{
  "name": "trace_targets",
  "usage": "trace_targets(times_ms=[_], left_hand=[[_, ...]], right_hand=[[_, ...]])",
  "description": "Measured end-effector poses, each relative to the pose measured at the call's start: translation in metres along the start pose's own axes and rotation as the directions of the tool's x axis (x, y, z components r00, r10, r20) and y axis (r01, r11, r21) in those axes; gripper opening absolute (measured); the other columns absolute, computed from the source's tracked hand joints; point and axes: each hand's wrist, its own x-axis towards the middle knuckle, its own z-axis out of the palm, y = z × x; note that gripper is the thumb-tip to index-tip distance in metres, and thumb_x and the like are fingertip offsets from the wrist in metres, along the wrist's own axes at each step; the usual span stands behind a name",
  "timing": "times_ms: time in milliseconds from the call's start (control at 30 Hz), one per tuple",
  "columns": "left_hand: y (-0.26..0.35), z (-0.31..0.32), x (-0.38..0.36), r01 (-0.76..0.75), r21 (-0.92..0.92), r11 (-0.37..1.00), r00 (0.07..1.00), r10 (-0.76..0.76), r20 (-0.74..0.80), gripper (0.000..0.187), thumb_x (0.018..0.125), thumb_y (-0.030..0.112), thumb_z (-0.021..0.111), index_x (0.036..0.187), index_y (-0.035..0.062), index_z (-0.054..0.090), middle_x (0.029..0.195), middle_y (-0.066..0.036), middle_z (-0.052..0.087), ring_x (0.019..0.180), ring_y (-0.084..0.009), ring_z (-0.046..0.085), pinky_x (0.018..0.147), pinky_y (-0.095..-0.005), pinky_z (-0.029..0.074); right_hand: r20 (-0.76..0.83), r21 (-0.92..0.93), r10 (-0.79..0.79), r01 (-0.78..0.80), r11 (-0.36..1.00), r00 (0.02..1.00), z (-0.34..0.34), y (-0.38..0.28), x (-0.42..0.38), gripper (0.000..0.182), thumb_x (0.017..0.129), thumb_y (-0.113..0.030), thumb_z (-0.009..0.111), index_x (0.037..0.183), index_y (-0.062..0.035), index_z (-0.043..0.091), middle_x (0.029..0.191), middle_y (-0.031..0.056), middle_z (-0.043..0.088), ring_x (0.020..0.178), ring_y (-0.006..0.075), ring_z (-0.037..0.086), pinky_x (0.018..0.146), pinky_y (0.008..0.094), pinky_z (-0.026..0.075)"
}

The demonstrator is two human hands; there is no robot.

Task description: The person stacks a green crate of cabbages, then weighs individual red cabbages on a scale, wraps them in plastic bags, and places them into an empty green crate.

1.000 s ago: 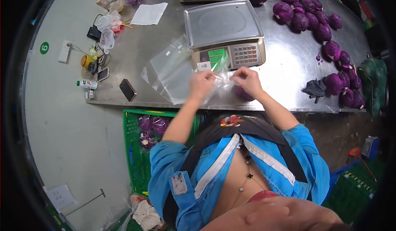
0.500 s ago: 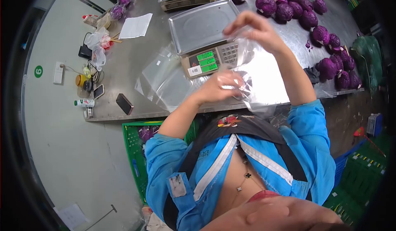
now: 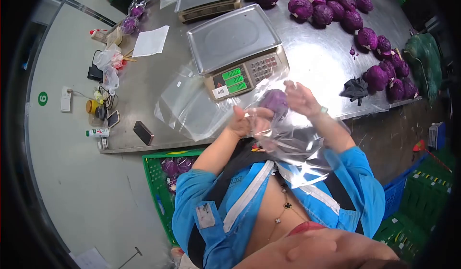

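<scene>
A purple cabbage (image 3: 275, 101) is held up in front of me, just below the near weighing scale (image 3: 236, 52). My left hand (image 3: 246, 120) grips the mouth of a clear plastic bag (image 3: 294, 146) beside the cabbage. My right hand (image 3: 301, 97) is on the cabbage's right side, fingers on it and the bag film. The bag hangs down over my chest. Whether the cabbage is inside the bag I cannot tell.
A stack of clear bags (image 3: 187, 107) lies left of the scale on the steel table (image 3: 326, 65). Several purple cabbages (image 3: 331, 10) lie at the back right, with a dark glove (image 3: 356, 88). A phone (image 3: 142, 132) lies near the front edge. A green crate (image 3: 163, 182) stands below.
My right hand has come down from above the scale to the cabbage. The bag has swung down toward my chest, and the cabbage is now raised between both hands.
</scene>
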Motion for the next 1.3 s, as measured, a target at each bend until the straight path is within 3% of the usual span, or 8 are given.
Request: trace_targets(times_ms=[67, 100, 267, 400, 667, 833, 1067, 1300], left_hand=[[0.001, -0.004, 0.000, -0.113, -0.039, 0.993, 0.993, 0.114, 0.018, 0.028, 0.076, 0.033, 0.063, 0.084, 0.0082, 0.054, 0.070, -0.003, 0.055, 0.066, -0.0139, 0.050, 0.067, -0.0372, 0.043], [0.003, -0.005, 0.000, -0.327, -0.057, 0.943, 0.943, 0.322, -0.080, 0.026, 0.074, 0.029, 0.065, 0.075, 0.0076, 0.051, 0.064, -0.003, 0.052, 0.064, -0.0129, 0.050, 0.061, -0.0358, 0.043], [-0.015, -0.049, 0.003, 0.363, 0.485, 0.795, 0.799, 0.002, -0.601, 0.025, 0.075, 0.016, 0.063, 0.061, 0.0090, 0.044, 0.057, 0.000, 0.046, 0.049, -0.0115, 0.044, 0.046, -0.0287, 0.037], [-0.052, -0.143, 0.029, 0.430, 0.817, 0.384, 0.557, 0.599, -0.575, 0.022, 0.077, 0.020, 0.061, 0.067, 0.0018, 0.052, 0.055, -0.005, 0.051, 0.051, -0.0125, 0.047, 0.049, -0.0295, 0.037], [-0.044, -0.131, 0.031, 0.609, 0.617, 0.498, 0.500, 0.363, -0.786, 0.040, 0.083, 0.038, 0.052, 0.086, -0.0005, 0.061, 0.061, -0.004, 0.056, 0.058, -0.0132, 0.051, 0.056, -0.0289, 0.040], [-0.053, -0.132, 0.031, 0.090, 0.711, 0.697, 0.546, 0.563, -0.621, 0.029, 0.087, 0.027, 0.049, 0.084, 0.0010, 0.062, 0.064, -0.002, 0.056, 0.059, -0.0111, 0.052, 0.054, -0.0262, 0.039], [-0.070, -0.147, 0.020, 0.450, 0.381, 0.808, 0.190, 0.331, -0.924, 0.039, 0.084, 0.037, 0.050, 0.086, -0.0006, 0.061, 0.065, -0.004, 0.055, 0.051, -0.0112, 0.046, 0.047, -0.0267, 0.036], [0.037, -0.042, 0.040, 0.251, 0.768, 0.590, 0.851, 0.243, -0.465, 0.015, 0.080, 0.018, 0.056, 0.084, 0.0034, 0.060, 0.073, -0.005, 0.062, 0.057, -0.0147, 0.054, 0.056, -0.0293, 0.045]], right_hand=[[0.039, -0.112, 0.171, -0.166, 0.980, 0.984, -0.037, 0.019, -0.017, 0.030, 0.091, -0.033, 0.037, 0.094, -0.0075, 0.052, 0.061, -0.0021, 0.048, 0.039, 0.0067, 0.039, 0.046, 0.0150, 0.038], [-0.587, -0.396, -0.019, -0.266, 0.879, 0.809, -0.007, 0.036, -0.027, 0.030, 0.091, -0.033, 0.038, 0.090, -0.0078, 0.054, 0.058, -0.0042, 0.047, 0.045, 0.0048, 0.043, 0.048, 0.0177, 0.038], [-0.372, -0.927, -0.230, -0.345, 0.147, 0.899, -0.010, 0.047, -0.048, 0.024, 0.074, -0.011, 0.067, 0.064, -0.0083, 0.046, 0.058, -0.0047, 0.041, 0.054, 0.0045, 0.036, 0.047, 0.0233, 0.030], [0.272, -0.861, -0.896, -0.327, -0.390, 0.352, -0.078, 0.020, -0.014, 0.031, 0.074, -0.009, 0.065, 0.060, -0.0029, 0.038, 0.053, 0.0008, 0.036, 0.052, 0.0062, 0.031, 0.045, 0.0259, 0.030], [-0.638, -0.628, -0.463, -0.068, 0.775, 0.615, -0.153, 0.006, -0.004, 0.024, 0.082, -0.026, 0.058, 0.079, -0.0017, 0.058, 0.065, 0.0020, 0.056, 0.053, 0.0108, 0.048, 0.046, 0.0218, 0.037], [-0.572, -0.780, -0.599, -0.147, 0.608, 0.561, -0.132, 0.010, -0.014, 0.022, 0.085, -0.021, 0.053, 0.088, 0.0000, 0.060, 0.075, 0.0047, 0.061, 0.060, 0.0119, 0.054, 0.057, 0.0231, 0.044], [-0.346, -0.938, -0.768, -0.229, 0.261, 0.539, -0.159, 0.010, -0.019, 0.025, 0.084, -0.023, 0.055, 0.095, -0.0007, 0.060, 0.084, 0.0064, 0.061, 0.077, 0.0131, 0.055, 0.070, 0.0257, 0.044], [-0.173, -0.979, -0.234, -0.140, 0.150, 0.957, -0.032, -0.057, 0.008, 0.020, 0.081, -0.018, 0.059, 0.089, -0.0006, 0.063, 0.077, 0.0041, 0.064, 0.068, 0.0100, 0.057, 0.059, 0.0268, 0.045]])
